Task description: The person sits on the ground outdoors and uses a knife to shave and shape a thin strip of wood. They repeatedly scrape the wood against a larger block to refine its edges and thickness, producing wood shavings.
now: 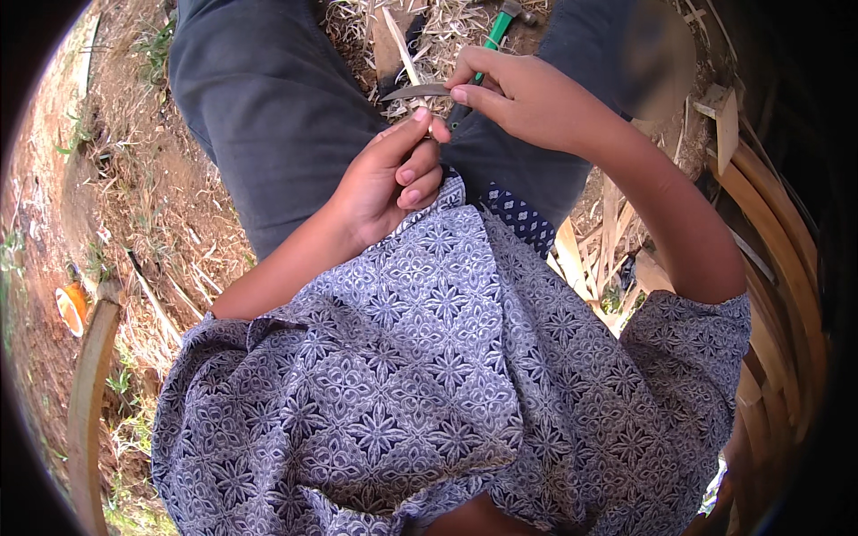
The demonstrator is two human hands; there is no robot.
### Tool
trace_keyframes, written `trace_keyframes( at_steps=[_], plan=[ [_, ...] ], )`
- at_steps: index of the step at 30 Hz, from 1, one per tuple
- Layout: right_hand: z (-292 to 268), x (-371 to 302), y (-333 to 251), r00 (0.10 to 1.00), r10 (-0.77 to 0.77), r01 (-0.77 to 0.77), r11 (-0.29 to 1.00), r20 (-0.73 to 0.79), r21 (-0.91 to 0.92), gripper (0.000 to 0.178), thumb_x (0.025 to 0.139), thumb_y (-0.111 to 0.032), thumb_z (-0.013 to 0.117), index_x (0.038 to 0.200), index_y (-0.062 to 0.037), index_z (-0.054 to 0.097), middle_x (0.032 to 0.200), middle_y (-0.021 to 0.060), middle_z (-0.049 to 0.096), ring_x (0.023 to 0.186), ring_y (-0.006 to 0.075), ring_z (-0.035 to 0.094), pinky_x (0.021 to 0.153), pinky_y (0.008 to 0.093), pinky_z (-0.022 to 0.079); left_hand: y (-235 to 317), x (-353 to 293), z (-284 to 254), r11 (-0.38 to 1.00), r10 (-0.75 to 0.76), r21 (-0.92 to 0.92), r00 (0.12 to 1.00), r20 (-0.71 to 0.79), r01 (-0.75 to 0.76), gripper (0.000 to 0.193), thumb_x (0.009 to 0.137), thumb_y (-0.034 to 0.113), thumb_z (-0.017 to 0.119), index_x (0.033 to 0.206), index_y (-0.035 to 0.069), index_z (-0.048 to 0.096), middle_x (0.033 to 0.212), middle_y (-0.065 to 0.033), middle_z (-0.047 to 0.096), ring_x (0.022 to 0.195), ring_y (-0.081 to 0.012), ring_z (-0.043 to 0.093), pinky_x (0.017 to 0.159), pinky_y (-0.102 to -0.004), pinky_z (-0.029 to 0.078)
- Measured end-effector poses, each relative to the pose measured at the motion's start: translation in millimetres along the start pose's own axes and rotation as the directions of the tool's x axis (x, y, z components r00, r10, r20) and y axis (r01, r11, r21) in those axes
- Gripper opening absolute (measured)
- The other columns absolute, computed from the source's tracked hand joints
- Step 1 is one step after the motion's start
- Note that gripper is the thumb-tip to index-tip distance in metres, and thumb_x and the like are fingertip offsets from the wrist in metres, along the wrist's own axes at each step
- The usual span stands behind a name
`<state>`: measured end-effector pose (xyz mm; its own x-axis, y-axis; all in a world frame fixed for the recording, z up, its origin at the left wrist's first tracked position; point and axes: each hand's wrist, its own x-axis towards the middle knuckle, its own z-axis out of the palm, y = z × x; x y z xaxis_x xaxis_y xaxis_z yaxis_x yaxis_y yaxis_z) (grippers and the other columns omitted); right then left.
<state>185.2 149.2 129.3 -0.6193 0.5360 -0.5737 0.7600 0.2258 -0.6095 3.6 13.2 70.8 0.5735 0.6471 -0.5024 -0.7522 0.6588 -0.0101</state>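
Note:
Between my legs, my left hand [398, 170] pinches the near end of a thin pale wooden strip [399, 46], its fingers curled in. The strip points away from me, past a flat brown piece of wood [386, 55] on the ground. My right hand [527, 98] grips a small knife, most of its handle hidden in the fingers. The knife's curved blade [418, 91] points left and lies across the strip, just beyond my left fingertips. Beyond my right hand lies a hammer [497, 34] with a green handle, partly covered by that hand.
Pale shavings [438, 45] cover the ground between my legs. Long wooden slats [778, 214] are stacked at the right, with split pieces [617, 232] by my right arm. At the left are a curved wooden plank [89, 402] and an orange object [71, 309].

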Motion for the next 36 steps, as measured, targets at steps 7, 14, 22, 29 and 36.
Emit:
trace_keyframes(
  at_steps=[7, 14, 22, 29, 36],
  plan=[
    [9.7, 10.5, 8.0, 0.994, -0.065, 0.054, 0.991, -0.093, -0.121, 0.022, 0.099, -0.033, 0.062, 0.107, -0.0130, 0.067, 0.087, 0.0139, 0.072, 0.084, 0.0334, 0.071, 0.074, 0.0456, 0.052, -0.7, 0.0, -0.7, 0.999, 0.000, -0.044, 1.000, -0.024, -0.001, 0.033, 0.113, 0.036, 0.043, 0.103, 0.010, 0.059, 0.055, 0.0078, 0.035, 0.044, -0.0050, 0.037, 0.041, -0.0216, 0.030],
    [14.2, 16.8, 5.6, 0.997, -0.010, -0.005, 0.980, -0.075, -0.197, 0.022, 0.100, -0.029, 0.063, 0.111, -0.0099, 0.064, 0.093, 0.0123, 0.072, 0.086, 0.0346, 0.070, 0.074, 0.0446, 0.051, -3.1, 4.6, -8.2, 0.994, -0.021, -0.108, 0.997, -0.069, 0.013, 0.033, 0.113, 0.036, 0.042, 0.103, 0.009, 0.059, 0.055, 0.0071, 0.035, 0.044, -0.0055, 0.036, 0.041, -0.0217, 0.030],
    [28.4, -0.9, 3.9, 0.989, 0.024, -0.026, 1.000, -0.143, -0.008, 0.024, 0.101, -0.032, 0.061, 0.113, -0.0120, 0.064, 0.086, 0.0135, 0.070, 0.080, 0.0314, 0.069, 0.073, 0.0434, 0.051, -2.3, -2.8, -0.4, 0.988, 0.092, 0.133, 0.994, -0.054, -0.084, 0.034, 0.113, 0.033, 0.042, 0.098, 0.007, 0.058, 0.057, 0.0036, 0.040, 0.045, -0.0096, 0.042, 0.043, -0.0240, 0.032],
    [33.1, 11.6, 21.1, 0.979, -0.062, 0.079, 0.993, -0.195, 0.084, 0.026, 0.104, -0.033, 0.059, 0.116, -0.0100, 0.062, 0.078, 0.0091, 0.063, 0.070, 0.0210, 0.060, 0.067, 0.0374, 0.046, 21.7, -7.2, 6.5, 0.416, 0.479, 0.871, 0.877, 0.034, -0.261, 0.042, 0.110, 0.037, 0.048, 0.093, 0.002, 0.064, 0.063, -0.0007, 0.054, 0.051, -0.0115, 0.053, 0.048, -0.0231, 0.037],
    [16.6, 28.5, -5.0, 0.991, 0.067, -0.041, 0.975, -0.112, 0.220, 0.030, 0.107, -0.038, 0.053, 0.120, -0.0117, 0.061, 0.076, 0.0044, 0.064, 0.061, 0.0136, 0.064, 0.057, 0.0311, 0.053, 51.2, 4.2, 4.9, -0.473, 0.708, 0.857, 0.490, 0.509, -0.206, 0.022, 0.088, 0.005, 0.081, 0.097, 0.002, 0.062, 0.086, -0.0083, 0.073, 0.075, -0.0151, 0.074, 0.065, -0.0263, 0.056]
  ],
)
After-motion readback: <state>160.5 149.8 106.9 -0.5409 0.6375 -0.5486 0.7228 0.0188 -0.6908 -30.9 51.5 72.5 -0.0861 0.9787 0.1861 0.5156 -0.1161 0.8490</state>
